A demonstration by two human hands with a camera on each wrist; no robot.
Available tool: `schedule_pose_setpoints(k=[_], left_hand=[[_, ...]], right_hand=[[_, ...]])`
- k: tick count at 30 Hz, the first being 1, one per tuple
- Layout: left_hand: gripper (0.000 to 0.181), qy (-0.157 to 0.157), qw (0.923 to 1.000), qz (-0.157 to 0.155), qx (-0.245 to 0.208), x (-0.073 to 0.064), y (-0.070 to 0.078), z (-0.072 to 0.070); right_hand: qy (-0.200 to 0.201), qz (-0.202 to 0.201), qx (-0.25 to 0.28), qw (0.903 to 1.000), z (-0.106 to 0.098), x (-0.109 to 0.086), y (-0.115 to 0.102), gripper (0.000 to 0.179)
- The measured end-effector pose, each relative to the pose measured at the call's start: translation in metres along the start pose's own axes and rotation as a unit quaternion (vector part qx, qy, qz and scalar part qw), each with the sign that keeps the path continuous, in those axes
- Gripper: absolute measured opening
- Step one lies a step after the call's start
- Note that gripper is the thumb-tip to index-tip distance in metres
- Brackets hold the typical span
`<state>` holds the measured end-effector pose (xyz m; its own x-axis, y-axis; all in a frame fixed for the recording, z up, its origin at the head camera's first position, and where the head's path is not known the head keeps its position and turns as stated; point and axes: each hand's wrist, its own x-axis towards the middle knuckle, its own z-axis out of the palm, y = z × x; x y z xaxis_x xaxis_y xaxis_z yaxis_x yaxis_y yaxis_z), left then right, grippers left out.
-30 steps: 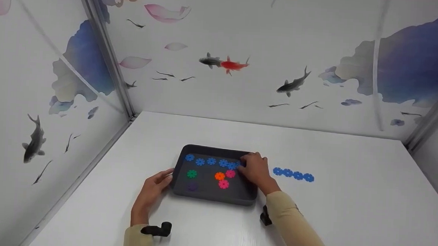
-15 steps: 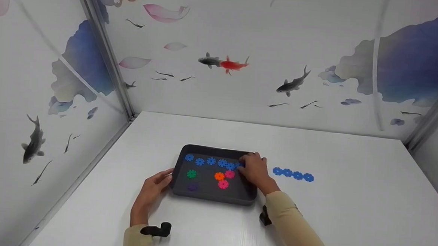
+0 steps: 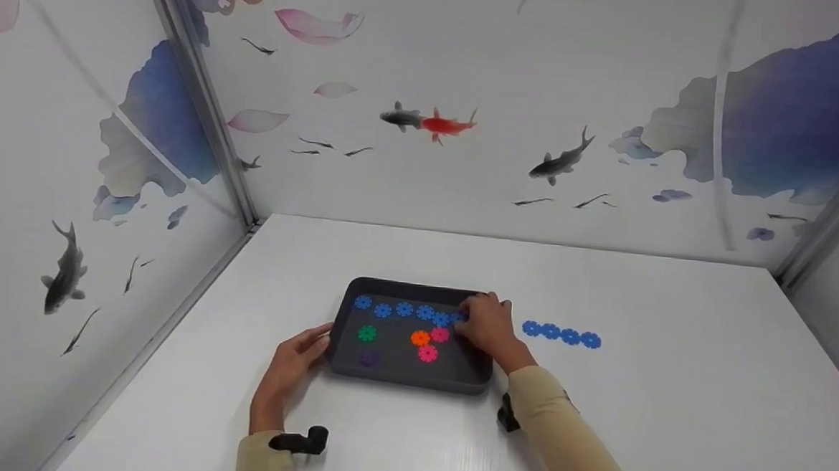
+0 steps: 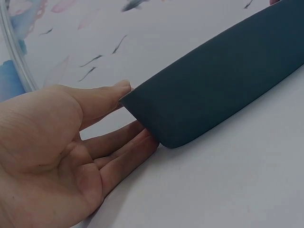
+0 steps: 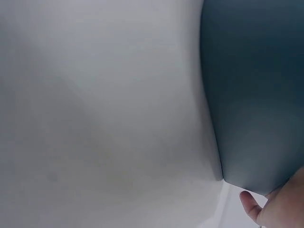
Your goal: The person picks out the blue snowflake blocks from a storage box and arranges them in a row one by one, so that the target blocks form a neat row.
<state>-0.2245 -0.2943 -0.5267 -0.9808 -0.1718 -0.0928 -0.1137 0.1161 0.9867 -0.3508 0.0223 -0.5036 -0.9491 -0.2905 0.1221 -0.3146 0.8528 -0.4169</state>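
A dark grey tray (image 3: 412,384) lies on the white table in the head view. Inside it, several blue notched plastic discs (image 3: 404,309) run along the far side. My right hand (image 3: 490,324) reaches over the tray's right rim, its curled fingers pinching a partly hidden blue disc (image 3: 456,317) at the row's right end. In the right wrist view only part of that hand shows beyond the tray's wall. My left hand (image 4: 71,147) touches the tray's left side, thumb at the rim and nearly straight fingers against the wall.
Also in the tray are a green disc (image 3: 366,333), an orange disc (image 3: 420,338), two pink discs (image 3: 428,353) and a dark purple disc (image 3: 369,358). Right of the tray lies a joined row of blue discs (image 3: 561,334). Printed wall panels (image 3: 465,188) border the table.
The blue discs by my right fingertips have shifted very slightly left and nearer. Both hands and the tray stay in practically the same place.
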Motion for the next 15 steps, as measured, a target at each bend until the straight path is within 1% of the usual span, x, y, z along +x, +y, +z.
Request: schedule_pose_setpoints(k=[5,10,15], left_hand=[[0.041,-0.001,1.0000,0.001,-0.007,-0.0015,0.0002,-0.0001],[0.041,-0.004,0.9999,-0.004,-0.014,-0.0022,0.0014,-0.0001],[0.042,-0.003,0.9999,-0.006,-0.008,-0.0016,0.0013,0.0002]], right_hand=[[-0.001,0.001,0.005,1.0000,0.0010,-0.0003,0.0000,0.032],[0.013,-0.012,0.005,0.9998,0.0023,-0.0009,0.0011,0.029],[0.017,-0.017,0.008,0.9997,0.0023,-0.0009,0.0024,0.030]])
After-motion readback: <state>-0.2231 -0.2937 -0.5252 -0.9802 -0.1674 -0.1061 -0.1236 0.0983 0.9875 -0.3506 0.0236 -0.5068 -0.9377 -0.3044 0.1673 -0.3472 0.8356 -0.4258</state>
